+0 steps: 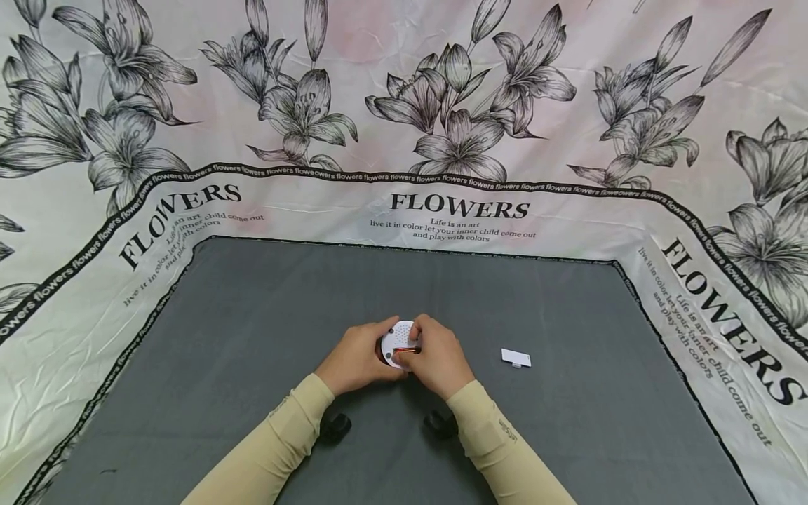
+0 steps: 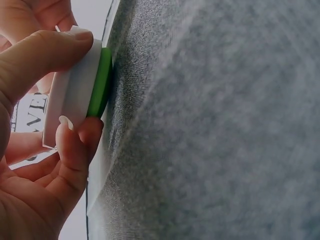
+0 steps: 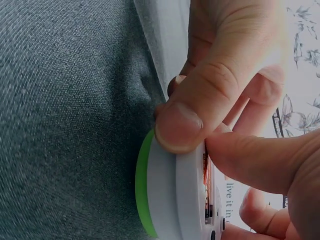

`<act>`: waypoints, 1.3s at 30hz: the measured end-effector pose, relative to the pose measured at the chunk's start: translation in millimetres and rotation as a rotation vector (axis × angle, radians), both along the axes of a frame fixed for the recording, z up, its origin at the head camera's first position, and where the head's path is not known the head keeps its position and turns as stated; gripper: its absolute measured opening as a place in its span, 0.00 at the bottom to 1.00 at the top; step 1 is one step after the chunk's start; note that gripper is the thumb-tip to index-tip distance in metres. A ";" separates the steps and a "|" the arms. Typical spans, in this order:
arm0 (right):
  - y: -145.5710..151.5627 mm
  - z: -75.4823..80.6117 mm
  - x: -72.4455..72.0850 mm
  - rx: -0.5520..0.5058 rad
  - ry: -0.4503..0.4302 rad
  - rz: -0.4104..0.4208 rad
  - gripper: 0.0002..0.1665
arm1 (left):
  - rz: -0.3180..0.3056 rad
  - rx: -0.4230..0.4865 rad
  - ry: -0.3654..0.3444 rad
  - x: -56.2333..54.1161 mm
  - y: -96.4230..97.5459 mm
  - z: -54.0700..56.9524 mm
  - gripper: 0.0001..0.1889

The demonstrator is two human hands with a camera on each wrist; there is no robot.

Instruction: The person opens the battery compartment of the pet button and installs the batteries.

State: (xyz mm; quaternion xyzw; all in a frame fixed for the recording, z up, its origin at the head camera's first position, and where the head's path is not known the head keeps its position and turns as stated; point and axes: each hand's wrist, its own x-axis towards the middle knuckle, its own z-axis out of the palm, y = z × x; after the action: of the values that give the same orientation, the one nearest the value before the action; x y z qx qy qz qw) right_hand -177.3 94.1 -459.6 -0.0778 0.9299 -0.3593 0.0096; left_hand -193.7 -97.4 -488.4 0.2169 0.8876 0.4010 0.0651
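A round white device (image 1: 393, 341) with a pattern of small holes is held between both hands, above the grey cloth. Its green base (image 2: 102, 80) faces the cloth. On its upper face is a recess (image 3: 208, 175) with reddish and black parts inside, too small to identify. My left hand (image 1: 358, 358) grips the rim from the left, thumb on the far side and fingers on the near side. My right hand (image 1: 443, 356) has its fingers curled at the device's right side, over the recess. Whether it also pinches a small part there is hidden.
A small white rectangular cover (image 1: 515, 357) with a tab lies on the grey cloth (image 1: 568, 421), to the right of the hands. A white border printed with flowers and lettering (image 1: 461, 207) surrounds the grey area. Black wrist-worn pieces (image 1: 334, 428) show below the wrists.
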 end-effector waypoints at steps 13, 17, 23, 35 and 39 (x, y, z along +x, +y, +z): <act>6.0 1.2 1.4 -0.003 -0.006 -0.066 0.23 | -0.020 -0.012 -0.017 -3.0 9.8 4.1 0.51; 10.1 0.5 0.5 0.000 -0.001 -0.042 0.22 | -0.016 -0.010 -0.034 -4.8 11.0 5.2 0.51; 25.6 0.9 2.0 0.028 0.010 0.009 0.19 | -0.011 -0.022 -0.057 -6.8 11.8 4.0 0.52; 105.6 -0.8 11.6 0.171 0.041 -0.074 0.15 | 0.042 -0.009 -0.099 -6.3 4.1 1.9 0.54; 139.3 -3.9 18.0 0.200 0.034 -0.090 0.13 | 0.049 -0.012 -0.114 -4.1 -0.5 -0.2 0.54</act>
State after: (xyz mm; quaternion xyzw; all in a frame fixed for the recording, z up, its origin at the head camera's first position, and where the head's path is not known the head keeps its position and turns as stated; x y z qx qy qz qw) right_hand -159.4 233.3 -463.4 -0.0408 0.9637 -0.2634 -0.0143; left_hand -197.7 -98.0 -488.6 0.1714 0.8899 0.4089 0.1068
